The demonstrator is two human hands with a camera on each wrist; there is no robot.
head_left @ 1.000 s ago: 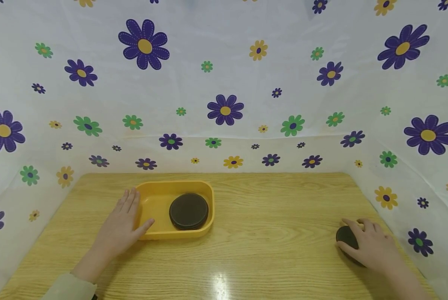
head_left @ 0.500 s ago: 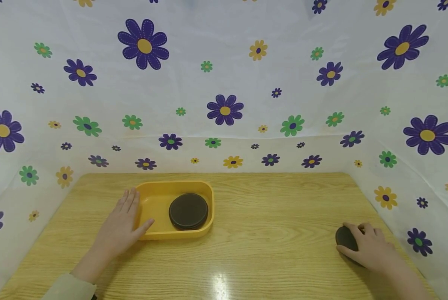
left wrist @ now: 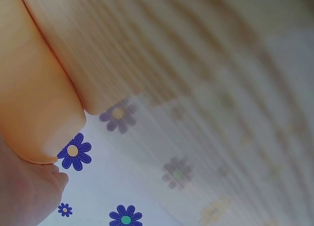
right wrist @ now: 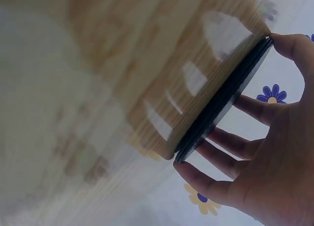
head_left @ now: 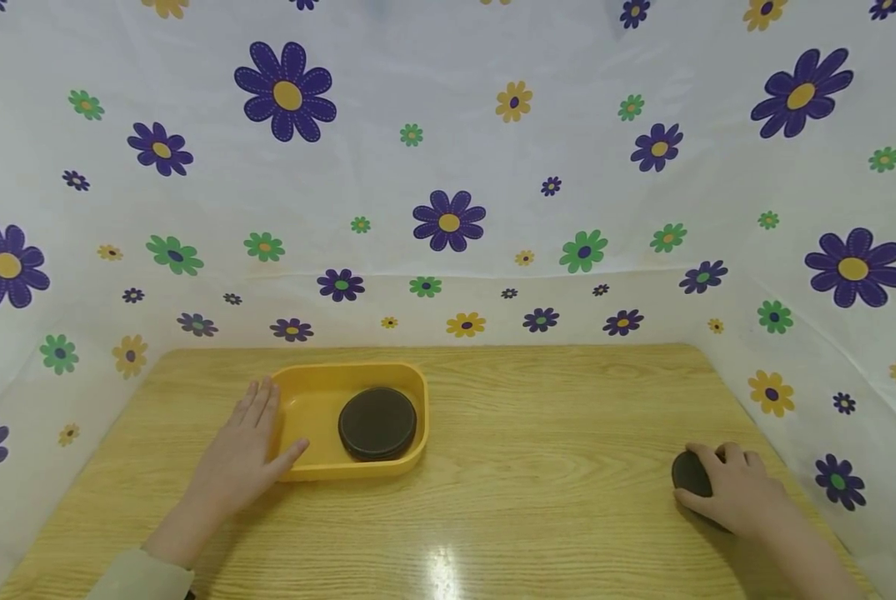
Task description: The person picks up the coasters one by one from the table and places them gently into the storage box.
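A yellow tray (head_left: 350, 472) sits on the left half of the wooden table. Inside it, toward the right end, lies a small pile of round dark coasters (head_left: 377, 422) with stitched edges. My left hand (head_left: 236, 457) rests against the tray's left end, fingers straight and thumb reaching over the near rim. In the left wrist view the tray wall (left wrist: 41, 83) rises beside that hand. At the table's right side my right hand (head_left: 743, 493) grips a dark round coaster (head_left: 691, 472) by its edges. From the right wrist, thin layers (right wrist: 223, 100) show between spread fingers.
The wooden tabletop (head_left: 545, 467) extends between the tray and my right hand. A white cloth with printed flowers (head_left: 448, 142) stands as a wall behind the table and along both sides.
My right hand's fingers have drawn in slightly over the coaster, which stays in about the same place. The left hand and the tray have not moved.
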